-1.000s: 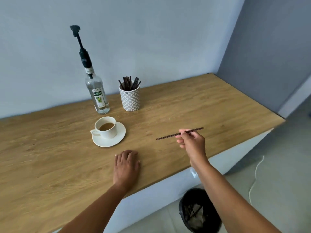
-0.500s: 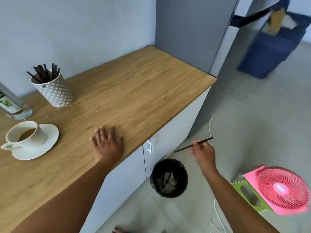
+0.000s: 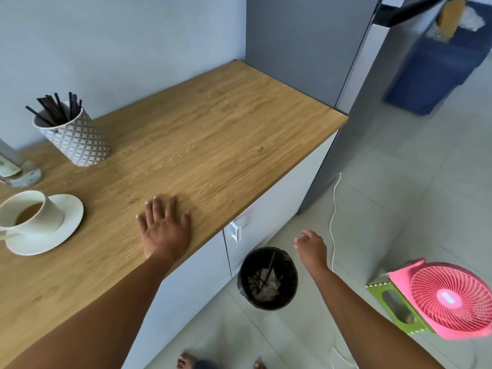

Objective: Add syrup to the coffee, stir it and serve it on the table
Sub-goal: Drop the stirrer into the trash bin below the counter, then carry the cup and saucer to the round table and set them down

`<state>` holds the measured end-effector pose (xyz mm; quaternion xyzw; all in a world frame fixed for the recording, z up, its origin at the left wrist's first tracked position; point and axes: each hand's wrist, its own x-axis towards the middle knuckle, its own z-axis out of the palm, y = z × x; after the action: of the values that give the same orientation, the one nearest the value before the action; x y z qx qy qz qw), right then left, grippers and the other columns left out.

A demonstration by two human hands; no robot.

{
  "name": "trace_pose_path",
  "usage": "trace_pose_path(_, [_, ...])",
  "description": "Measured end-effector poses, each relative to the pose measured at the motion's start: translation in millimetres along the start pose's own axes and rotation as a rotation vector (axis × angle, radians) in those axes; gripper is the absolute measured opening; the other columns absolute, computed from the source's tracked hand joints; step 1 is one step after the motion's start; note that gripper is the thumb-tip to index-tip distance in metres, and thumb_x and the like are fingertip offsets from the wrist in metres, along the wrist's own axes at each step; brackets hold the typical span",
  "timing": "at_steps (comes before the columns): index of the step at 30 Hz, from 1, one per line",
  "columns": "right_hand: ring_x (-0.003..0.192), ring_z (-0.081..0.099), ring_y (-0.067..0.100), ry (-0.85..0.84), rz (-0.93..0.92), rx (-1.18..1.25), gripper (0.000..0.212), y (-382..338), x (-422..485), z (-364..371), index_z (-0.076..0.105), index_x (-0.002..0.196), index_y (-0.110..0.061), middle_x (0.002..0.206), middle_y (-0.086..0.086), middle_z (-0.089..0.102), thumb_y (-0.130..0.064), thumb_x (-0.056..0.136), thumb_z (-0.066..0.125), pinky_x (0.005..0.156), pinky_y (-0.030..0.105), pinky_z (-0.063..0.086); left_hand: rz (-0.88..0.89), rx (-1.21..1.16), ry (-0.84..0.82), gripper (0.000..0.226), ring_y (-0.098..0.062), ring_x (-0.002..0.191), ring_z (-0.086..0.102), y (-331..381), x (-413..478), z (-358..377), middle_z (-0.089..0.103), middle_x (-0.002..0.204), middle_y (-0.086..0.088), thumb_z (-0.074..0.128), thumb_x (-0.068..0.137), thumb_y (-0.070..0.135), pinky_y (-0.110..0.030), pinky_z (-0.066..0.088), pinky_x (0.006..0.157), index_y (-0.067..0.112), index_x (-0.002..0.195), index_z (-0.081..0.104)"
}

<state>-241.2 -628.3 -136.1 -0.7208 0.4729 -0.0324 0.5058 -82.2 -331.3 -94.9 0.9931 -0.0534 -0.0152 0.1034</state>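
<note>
Hands: left hand (image 3: 165,230) flat on worktop (image 3: 226,134), right hand (image 3: 310,247) loose, empty beside bin (image 3: 267,278) | coffee cup (image 3: 32,213) on saucer (image 3: 57,227), far left | you'd wanna lift by the saucer, nice and level

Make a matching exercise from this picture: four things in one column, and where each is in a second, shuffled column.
Things:
1. coffee cup
2. stir sticks
3. left hand
4. bin

Places:
A. flat on the wooden counter
B. on the floor beside the cabinet
C. on a white saucer
D. standing in a patterned holder

Pairs: 1-C, 2-D, 3-A, 4-B
</note>
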Motion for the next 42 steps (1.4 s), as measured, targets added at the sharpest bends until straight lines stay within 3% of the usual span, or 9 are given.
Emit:
trace_pose_path(6, [0.101, 0.065, 0.024, -0.034, -0.080, -0.045, 0.033, -17, -17, 9, 0.062, 0.122, -0.018, 0.113, 0.008, 0.069, -0.015, 0.092, 0.047, 0.092, 0.043, 0.053, 0.001, -0.002, -0.003, 0.073, -0.028, 0.158, 0.000, 0, 1, 0, 0.011, 0.170, -0.011, 0.009, 0.096, 0.066, -0.052, -0.002, 0.126, 0.031, 0.159, 0.018])
trace_pose_path(12, [0.100, 0.061, 0.001, -0.055, -0.326, 0.054, 0.023, -54, -61, 30, 0.067, 0.105, -0.033, 0.109, -0.015, 0.066, -0.020, 0.096, 0.049, 0.082, 0.019, 0.048, 0.030, -0.038, -0.032, 0.071, -0.029, 0.158, 0.001, -1, -3, -7, 0.013, 0.170, -0.011, 0.012, 0.098, 0.064, -0.051, -0.003, 0.126, 0.029, 0.159, 0.022])
trace_pose_path(16, [0.097, 0.057, -0.011, -0.131, -0.465, 0.089, 0.024, -91, -89, 57, 0.067, 0.098, -0.039, 0.106, -0.021, 0.064, -0.021, 0.095, 0.051, 0.078, 0.010, 0.044, 0.084, -0.138, -0.088, 0.060, -0.025, 0.158, 0.005, -12, -4, -17, 0.020, 0.169, -0.008, 0.034, 0.101, 0.055, -0.046, -0.001, 0.127, 0.029, 0.155, 0.033])
trace_pose_path(20, [0.094, 0.060, -0.006, -0.211, -0.541, 0.080, 0.023, -126, -103, 99, 0.069, 0.100, -0.034, 0.105, -0.019, 0.066, -0.019, 0.094, 0.052, 0.076, 0.013, 0.047, 0.097, -0.423, -0.135, 0.037, -0.026, 0.144, 0.040, -29, -2, -41, 0.048, 0.154, -0.009, 0.058, 0.099, 0.030, -0.038, 0.027, 0.121, 0.022, 0.135, 0.063])
trace_pose_path(24, [0.097, 0.063, 0.004, -0.321, -0.584, 0.038, 0.023, -154, -114, 150, 0.068, 0.100, -0.032, 0.106, -0.011, 0.068, -0.017, 0.094, 0.053, 0.081, 0.024, 0.052, 0.049, -0.579, -0.049, 0.026, -0.021, 0.118, 0.063, -65, -14, -64, 0.067, 0.132, -0.002, 0.063, 0.096, 0.021, -0.029, 0.046, 0.100, 0.023, 0.120, 0.072])
trace_pose_path(29, [0.094, 0.064, 0.006, -0.434, -0.683, -0.076, 0.021, -190, -138, 216, 0.070, 0.097, -0.030, 0.103, -0.010, 0.069, -0.015, 0.091, 0.056, 0.081, 0.022, 0.049, -0.111, -0.612, 0.014, 0.025, -0.012, 0.103, 0.069, -136, -20, -81, 0.075, 0.118, 0.009, 0.063, 0.093, 0.019, -0.022, 0.049, 0.086, 0.029, 0.114, 0.075])
trace_pose_path(33, [0.092, 0.065, 0.011, -0.498, -0.725, -0.132, 0.020, -218, -158, 261, 0.072, 0.098, -0.025, 0.099, -0.006, 0.071, -0.013, 0.088, 0.058, 0.083, 0.026, 0.050, -0.261, -0.683, 0.076, 0.019, 0.009, 0.077, 0.061, -194, -23, -90, 0.071, 0.087, 0.023, 0.066, 0.091, 0.022, 0.000, 0.039, 0.063, 0.035, 0.101, 0.076])
trace_pose_path(37, [0.089, 0.064, 0.010, -0.560, -0.744, -0.190, 0.020, -243, -176, 302, 0.071, 0.100, -0.025, 0.090, -0.011, 0.069, -0.015, 0.088, 0.059, 0.083, 0.027, 0.050, -0.383, -0.776, 0.159, 0.022, 0.000, 0.064, 0.058, -247, -18, -100, 0.063, 0.066, 0.014, 0.071, 0.088, 0.025, -0.015, 0.040, 0.056, 0.042, 0.076, 0.065])
trace_pose_path(42, [0.091, 0.065, 0.014, -0.647, -0.741, -0.264, 0.029, -262, -185, 344, 0.065, 0.110, -0.027, 0.094, -0.009, 0.067, -0.014, 0.085, 0.062, 0.080, 0.026, 0.051, -0.482, -0.887, 0.237, 0.028, -0.007, 0.067, 0.061, -293, -6, -110, 0.063, 0.073, 0.009, 0.081, 0.081, 0.026, -0.019, 0.039, 0.057, 0.037, 0.086, 0.055])
